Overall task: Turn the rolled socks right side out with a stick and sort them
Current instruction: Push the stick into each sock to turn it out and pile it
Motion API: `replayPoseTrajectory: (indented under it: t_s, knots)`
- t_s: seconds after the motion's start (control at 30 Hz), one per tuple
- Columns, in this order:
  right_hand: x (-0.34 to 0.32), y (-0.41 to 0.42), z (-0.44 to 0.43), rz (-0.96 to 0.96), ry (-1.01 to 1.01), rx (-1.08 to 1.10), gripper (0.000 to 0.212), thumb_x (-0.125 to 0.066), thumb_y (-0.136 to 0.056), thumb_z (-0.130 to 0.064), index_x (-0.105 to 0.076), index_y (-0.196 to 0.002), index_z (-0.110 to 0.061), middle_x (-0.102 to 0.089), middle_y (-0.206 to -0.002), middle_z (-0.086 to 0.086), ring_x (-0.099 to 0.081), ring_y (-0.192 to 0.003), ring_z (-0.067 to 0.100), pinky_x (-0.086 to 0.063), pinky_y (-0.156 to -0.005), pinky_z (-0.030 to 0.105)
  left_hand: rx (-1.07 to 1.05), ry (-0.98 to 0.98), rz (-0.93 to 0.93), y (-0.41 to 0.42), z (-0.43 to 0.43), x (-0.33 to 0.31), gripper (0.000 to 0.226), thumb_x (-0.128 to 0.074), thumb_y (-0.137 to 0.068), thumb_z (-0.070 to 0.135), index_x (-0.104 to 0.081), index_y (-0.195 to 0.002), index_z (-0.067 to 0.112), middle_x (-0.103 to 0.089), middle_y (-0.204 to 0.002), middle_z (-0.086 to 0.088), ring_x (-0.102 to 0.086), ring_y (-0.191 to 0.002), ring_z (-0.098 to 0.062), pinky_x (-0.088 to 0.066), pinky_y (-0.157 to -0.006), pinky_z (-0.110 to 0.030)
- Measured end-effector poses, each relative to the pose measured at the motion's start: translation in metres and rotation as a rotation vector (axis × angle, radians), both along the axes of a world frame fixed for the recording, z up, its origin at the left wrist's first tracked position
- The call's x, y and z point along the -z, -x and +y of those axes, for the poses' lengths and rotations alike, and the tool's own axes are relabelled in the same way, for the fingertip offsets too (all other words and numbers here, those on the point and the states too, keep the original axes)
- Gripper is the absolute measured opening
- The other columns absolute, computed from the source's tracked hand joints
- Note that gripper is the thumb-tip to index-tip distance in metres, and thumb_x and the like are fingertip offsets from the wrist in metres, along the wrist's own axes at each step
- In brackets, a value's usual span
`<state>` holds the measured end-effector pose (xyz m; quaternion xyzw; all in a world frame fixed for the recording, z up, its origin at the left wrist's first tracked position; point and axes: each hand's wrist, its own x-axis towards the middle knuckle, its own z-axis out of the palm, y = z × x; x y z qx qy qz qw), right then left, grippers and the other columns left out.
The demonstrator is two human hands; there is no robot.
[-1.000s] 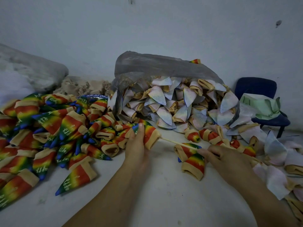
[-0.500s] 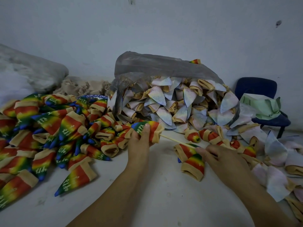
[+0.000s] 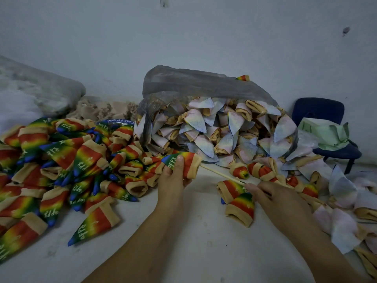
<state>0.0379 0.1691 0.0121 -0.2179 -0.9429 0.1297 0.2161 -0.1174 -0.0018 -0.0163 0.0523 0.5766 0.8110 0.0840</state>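
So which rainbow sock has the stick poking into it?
The rainbow sock gripped in the left hand; the stick runs from its tan cuff to the right hand.

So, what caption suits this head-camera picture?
Left hand grips a rainbow sock on a stick held by the right hand, beside a heap of turned socks.

Your left hand (image 3: 173,178) is lifted ahead of you, its fingers curled round a rainbow sock (image 3: 188,163). Your right hand (image 3: 275,198), knuckles up, pinches the stick (image 3: 222,175) at its fingertips. Both bare forearms reach forward.
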Motion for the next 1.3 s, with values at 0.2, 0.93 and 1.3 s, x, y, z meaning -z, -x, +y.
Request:
replayPoseTrajectory:
  t_s: [0.2, 0.93, 1.3]
  knots:
    - [0.001, 0.002, -0.003, 0.012, 0.011, -0.044, 0.051, -0.021, -0.072, -0.072, -0.051, -0.065, -0.032, -0.053, -0.063, -0.008, -0.05, -0.059, 0.002, -0.035, -0.05, 0.022, 0.025, 0.058, 0.097, -0.002, 0.001, 0.002, 0.048, -0.054, -0.074, 0.067, -0.068, -0.099, 0.028, -0.073, -0.102, 0.001, -0.069, -0.099, -0.015, -0.057, -0.075, -0.025]
    - [0.019, 0.012, -0.031, 0.167, 0.243, -0.056, 0.028, -0.037, -0.094, -0.045, -0.05, -0.077, -0.028, -0.056, -0.065, -0.003, -0.053, -0.064, 0.012, -0.043, -0.058, 0.034, 0.067, 0.129, 0.287, -0.022, 0.007, -0.002, 0.059, -0.04, -0.082, 0.068, -0.068, -0.086, 0.017, -0.067, -0.064, 0.009, -0.063, -0.065, 0.001, -0.046, -0.069, -0.017]
    - [0.01, 0.004, -0.009, 0.124, 0.234, -0.08, 0.022, -0.042, -0.093, -0.045, -0.052, -0.075, -0.037, -0.059, -0.068, -0.008, -0.054, -0.065, 0.004, -0.04, -0.054, 0.029, 0.062, 0.19, 0.303, -0.021, 0.002, -0.005, 0.05, -0.043, -0.079, 0.069, -0.061, -0.067, 0.024, -0.063, -0.059, 0.014, -0.059, -0.06, 0.005, -0.039, -0.067, -0.024]
